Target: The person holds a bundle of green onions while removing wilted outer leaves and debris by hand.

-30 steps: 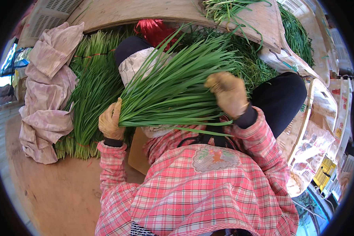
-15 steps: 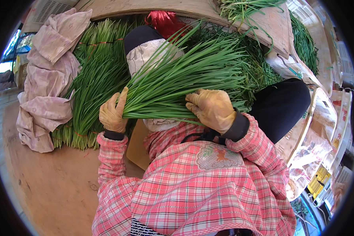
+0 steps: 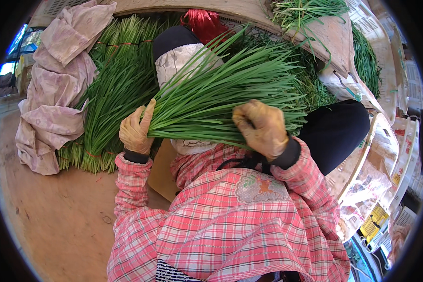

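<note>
Wooden floor below, both hands (gloved) grip closed around chive bunch: left hand, right hand.

Base of the chive bunch hidden behind left hand; right fingertips buried among leaves.

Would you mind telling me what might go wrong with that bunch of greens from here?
The left hand grips only the stem end of the loose bunch of greens, so stalks could slide out and scatter. The right hand presses on the blades mid-length, which may bend or bruise them. The fanned tips reach over the tied bundles on the wooden board and could tangle with them.
</note>
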Demonstrator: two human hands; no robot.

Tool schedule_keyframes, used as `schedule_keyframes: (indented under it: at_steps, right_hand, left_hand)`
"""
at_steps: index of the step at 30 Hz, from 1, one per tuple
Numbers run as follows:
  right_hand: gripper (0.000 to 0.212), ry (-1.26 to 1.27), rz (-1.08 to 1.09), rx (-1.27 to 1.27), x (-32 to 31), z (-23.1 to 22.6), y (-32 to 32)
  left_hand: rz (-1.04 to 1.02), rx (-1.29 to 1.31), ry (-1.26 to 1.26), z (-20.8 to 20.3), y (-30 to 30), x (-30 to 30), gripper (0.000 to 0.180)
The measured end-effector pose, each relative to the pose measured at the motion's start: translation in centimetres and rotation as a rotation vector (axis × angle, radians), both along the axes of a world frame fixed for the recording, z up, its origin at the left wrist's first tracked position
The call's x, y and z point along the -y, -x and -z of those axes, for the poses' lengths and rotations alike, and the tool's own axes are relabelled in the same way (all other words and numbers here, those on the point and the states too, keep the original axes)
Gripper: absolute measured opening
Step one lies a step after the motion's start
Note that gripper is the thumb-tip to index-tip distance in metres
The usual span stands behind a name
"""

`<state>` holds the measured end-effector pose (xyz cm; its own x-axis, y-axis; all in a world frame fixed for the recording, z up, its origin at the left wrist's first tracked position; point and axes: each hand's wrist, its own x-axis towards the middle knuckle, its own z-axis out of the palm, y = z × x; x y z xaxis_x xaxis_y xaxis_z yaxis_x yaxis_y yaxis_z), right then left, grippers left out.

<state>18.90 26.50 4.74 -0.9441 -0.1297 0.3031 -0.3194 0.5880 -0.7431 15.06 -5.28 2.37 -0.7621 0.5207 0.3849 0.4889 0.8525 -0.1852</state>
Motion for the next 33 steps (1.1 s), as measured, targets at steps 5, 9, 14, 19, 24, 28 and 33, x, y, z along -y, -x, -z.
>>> schedule_keyframes:
  at_steps: [5, 9, 14, 19, 24, 28, 33]
  right_hand:
    - [0.008, -0.252, 0.301, 0.108, -7.0, -0.5, -1.4]
    - [0.013, -0.241, 0.095, 0.036, -6.1, -2.2, -1.4]
    - [0.02, -0.336, -0.254, -0.123, 1.7, 1.5, 0.2]
    - [0.008, -0.158, -0.176, -0.036, 4.0, 1.4, 0.4]
    - [0.011, -0.028, 0.059, -0.102, 0.0, -0.1, -0.9]
    - [0.014, -0.19, 0.421, -0.027, -7.6, -0.4, -1.3]
    - [0.04, -0.466, 0.227, 0.006, -6.4, -1.9, -0.3]
  left_hand:
    - [-0.013, -0.003, -0.003, 0.1, -0.3, -0.1, 0.055]
    - [0.002, -0.011, -0.007, 0.1, 0.1, -0.4, 0.052]
    - [-0.022, -0.036, 0.009, -0.2, 0.3, -0.5, 0.046]
    - [0.008, -0.08, -0.014, 0.4, 0.0, -0.5, 0.046]
    - [0.033, -0.054, -0.014, 0.8, 0.1, -0.6, 0.051]
    - [0.035, -0.092, -0.046, 1.4, 0.3, -0.3, 0.049]
    - [0.047, -0.064, -0.116, 2.0, 0.6, -0.2, 0.047]
